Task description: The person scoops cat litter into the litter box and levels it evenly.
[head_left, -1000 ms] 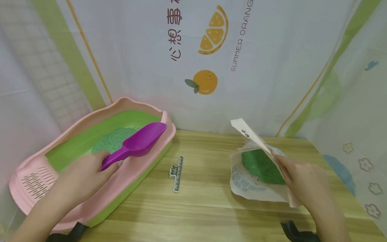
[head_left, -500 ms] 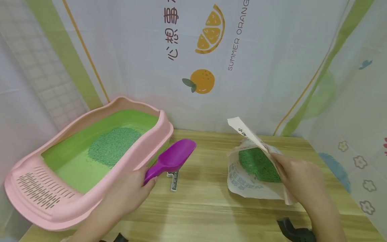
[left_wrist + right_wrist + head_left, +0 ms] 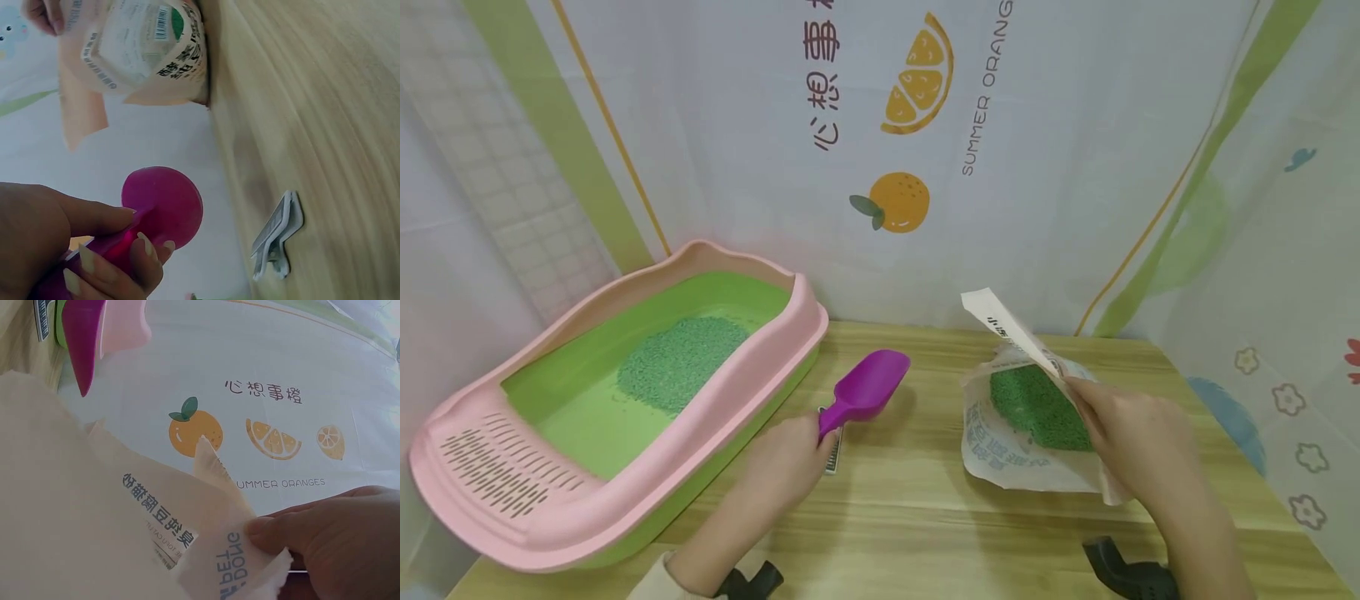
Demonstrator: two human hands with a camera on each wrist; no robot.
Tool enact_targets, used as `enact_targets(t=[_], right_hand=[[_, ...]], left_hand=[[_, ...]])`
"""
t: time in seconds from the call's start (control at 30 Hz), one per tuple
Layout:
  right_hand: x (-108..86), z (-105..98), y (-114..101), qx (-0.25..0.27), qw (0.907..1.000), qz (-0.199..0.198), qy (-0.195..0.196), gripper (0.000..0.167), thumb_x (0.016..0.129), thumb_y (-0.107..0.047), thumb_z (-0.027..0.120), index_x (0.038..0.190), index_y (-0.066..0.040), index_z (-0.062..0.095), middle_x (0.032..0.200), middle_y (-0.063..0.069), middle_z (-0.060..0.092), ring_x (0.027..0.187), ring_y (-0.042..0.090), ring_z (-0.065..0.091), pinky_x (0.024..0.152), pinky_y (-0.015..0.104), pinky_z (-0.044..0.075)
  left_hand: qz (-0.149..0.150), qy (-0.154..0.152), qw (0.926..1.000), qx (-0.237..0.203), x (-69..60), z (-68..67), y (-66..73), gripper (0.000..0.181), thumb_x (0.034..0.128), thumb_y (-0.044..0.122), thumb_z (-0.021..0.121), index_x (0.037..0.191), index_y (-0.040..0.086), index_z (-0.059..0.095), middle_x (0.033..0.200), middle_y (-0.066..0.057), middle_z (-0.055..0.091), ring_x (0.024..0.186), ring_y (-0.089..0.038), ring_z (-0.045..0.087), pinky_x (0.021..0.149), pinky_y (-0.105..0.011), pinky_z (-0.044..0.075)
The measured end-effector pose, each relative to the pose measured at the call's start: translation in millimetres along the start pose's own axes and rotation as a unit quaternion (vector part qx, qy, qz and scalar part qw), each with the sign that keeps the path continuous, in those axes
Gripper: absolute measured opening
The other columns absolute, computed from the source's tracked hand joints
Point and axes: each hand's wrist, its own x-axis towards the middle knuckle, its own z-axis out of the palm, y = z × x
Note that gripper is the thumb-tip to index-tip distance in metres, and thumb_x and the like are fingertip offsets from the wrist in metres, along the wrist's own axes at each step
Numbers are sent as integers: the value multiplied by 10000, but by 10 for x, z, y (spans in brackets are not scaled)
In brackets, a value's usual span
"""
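Observation:
My left hand grips the handle of a purple scoop, held above the table between the litter box and the bag. In the left wrist view the fingers curl round the scoop. My right hand pinches the top edge of an open paper bag of cat litter, holding its mouth apart. Green litter pellets show inside the bag. The pink and green litter box stands at the left, with a patch of green pellets on its floor.
A flat clip lies on the wooden table, partly hidden behind my left hand and the scoop; the left wrist view shows the clip whole. A printed white curtain hangs behind the table.
My left hand has carried the scoop rightward from over the litter box's edge to above the table, nearer the bag. The right hand keeps its hold on the bag.

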Motion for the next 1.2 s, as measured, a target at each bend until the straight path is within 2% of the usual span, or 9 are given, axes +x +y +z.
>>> enact_targets(t=[0.23,0.47,0.67,0.9,1.2], right_hand=[[4,-1,-4,-5,10000,67,-20,250,840,-95,771,1090,-96,762,560,14,629,418,98,391,390,315,291],[10,-7,-17,-23,9999,101,-85,260,841,-100,770,1100,-105,760,568,19,637,416,98,379,388,307,281],[17,1,-24,-10,10000,11,-4,241,831,-94,782,1071,-89,768,555,12,630,420,82,369,396,298,291],[20,14,-28,-5,10000,16,-11,251,821,-91,788,1071,-91,769,569,29,653,415,84,388,392,304,292],[19,29,-29,-25,10000,16,24,222,832,-93,784,1054,-88,772,590,48,675,409,115,429,390,325,309]], left_hand=[[229,198,9992,276,167,188,10,262,997,291,618,828,92,589,637,-16,516,516,-163,478,453,-292,380],[240,315,9984,415,283,346,50,265,988,275,636,898,25,639,633,-33,519,520,-175,489,444,-295,392],[280,442,9965,647,351,465,52,268,978,251,640,834,25,630,634,-57,536,529,-185,496,451,-318,406],[218,410,9973,578,368,546,27,256,969,236,659,926,-16,644,681,-96,580,562,-204,544,457,-342,446],[176,46,9988,459,355,594,11,262,954,268,687,826,53,608,609,-22,509,508,-166,489,432,-286,393]])
